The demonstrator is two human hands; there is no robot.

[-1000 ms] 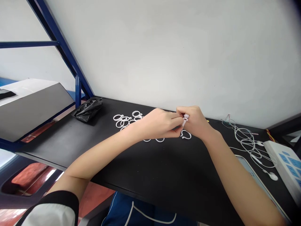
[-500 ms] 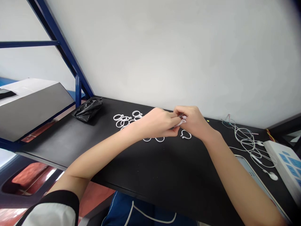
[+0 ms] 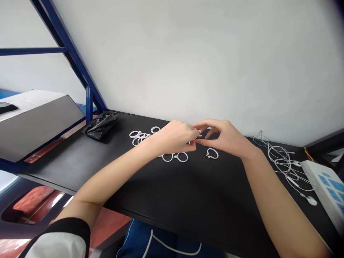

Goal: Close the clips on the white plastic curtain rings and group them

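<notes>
My left hand is closed, its thumb and fingers pinching a white plastic curtain ring. My right hand meets it from the right, thumb and forefinger curved round the same ring with their tips at its edges; most of the ring is hidden by the fingers. Under and behind the left wrist lies a loose group of white curtain rings, partly covered by the forearm. Two more rings lie just below the left hand. A single ring with a gap in its loop rests below the right hand.
A crumpled black plastic bag lies at the black table's back left. On the right are tangled white earphones and a white power strip with blue sockets. A blue metal frame rises at left; a pale wall stands behind.
My right hand has shifted slightly and its fingers have spread from a tight curl into a wider curve. The held ring and left fingertips have moved a little left. My right forearm now covers the phone.
</notes>
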